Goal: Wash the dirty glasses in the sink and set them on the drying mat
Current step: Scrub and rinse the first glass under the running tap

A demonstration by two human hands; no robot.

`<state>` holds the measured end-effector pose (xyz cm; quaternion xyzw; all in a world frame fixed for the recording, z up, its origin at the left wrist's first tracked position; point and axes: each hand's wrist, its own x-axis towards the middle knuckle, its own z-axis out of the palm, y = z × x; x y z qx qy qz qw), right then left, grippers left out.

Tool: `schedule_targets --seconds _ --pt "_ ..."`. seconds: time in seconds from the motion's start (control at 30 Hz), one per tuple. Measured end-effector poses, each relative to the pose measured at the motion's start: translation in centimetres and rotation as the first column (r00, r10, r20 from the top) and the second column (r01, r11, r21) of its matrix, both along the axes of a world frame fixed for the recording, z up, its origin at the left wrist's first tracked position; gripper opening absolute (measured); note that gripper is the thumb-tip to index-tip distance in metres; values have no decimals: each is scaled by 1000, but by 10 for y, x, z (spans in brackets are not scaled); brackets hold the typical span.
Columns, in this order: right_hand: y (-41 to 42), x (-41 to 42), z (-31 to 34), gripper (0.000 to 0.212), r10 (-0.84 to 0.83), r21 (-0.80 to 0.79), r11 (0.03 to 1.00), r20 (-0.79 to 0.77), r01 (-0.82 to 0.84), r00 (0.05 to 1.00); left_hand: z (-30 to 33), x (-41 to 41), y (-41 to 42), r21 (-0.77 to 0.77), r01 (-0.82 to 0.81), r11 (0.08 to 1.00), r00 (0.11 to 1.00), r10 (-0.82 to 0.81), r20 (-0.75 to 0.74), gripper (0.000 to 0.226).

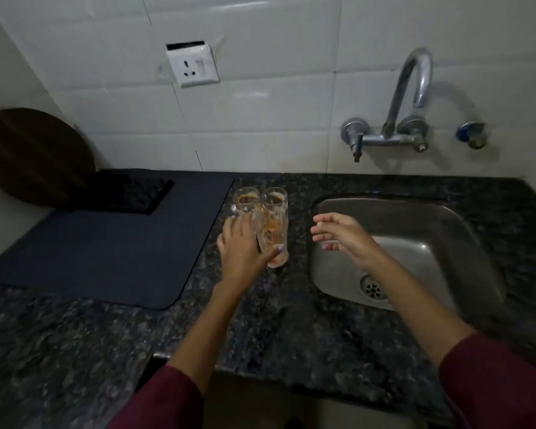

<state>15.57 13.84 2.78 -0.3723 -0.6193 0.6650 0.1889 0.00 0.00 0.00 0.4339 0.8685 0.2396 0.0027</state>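
Standing on the dark granite bench [291, 320] between the drying mat [106, 249] and the steel sink [415, 243], the dirty glasses [274, 212] cluster upright, streaked with orange-brown residue. The left hand [242, 252] wraps its grip round the nearest glass [277, 258], thumb on its lower wall. The right hand [344, 233] hovers over the sink's left rim, fingers straight, its grip holding nothing.

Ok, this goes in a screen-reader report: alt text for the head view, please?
A person's left hand grips one of several orange-stained glasses on a dark granite counter, between a dark drying mat and a steel sink. The right hand hovers open over the sink's edge.
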Motion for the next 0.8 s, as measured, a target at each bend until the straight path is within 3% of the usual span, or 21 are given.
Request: schedule_targets --seconds 0.17,0.23,0.5,0.7,0.8 --pt "8 -23 -17 22 -57 39 998 48 55 997 -12 -15 25 -143 -44 989 970 8 -244 102" --pt "14 -24 -21 21 -73 69 995 62 68 995 -15 -18 33 -82 -50 995 961 25 -274 97" --pt "27 -32 -30 21 -61 116 992 81 51 995 -19 -15 48 33 -36 999 999 37 -39 71" --pt "52 -24 -20 19 -83 140 987 53 75 995 -6 -4 58 176 98 980 995 -102 15 68" --pt "82 -15 -16 16 -171 204 967 81 152 982 29 2 78 329 89 940 964 -165 210 70"
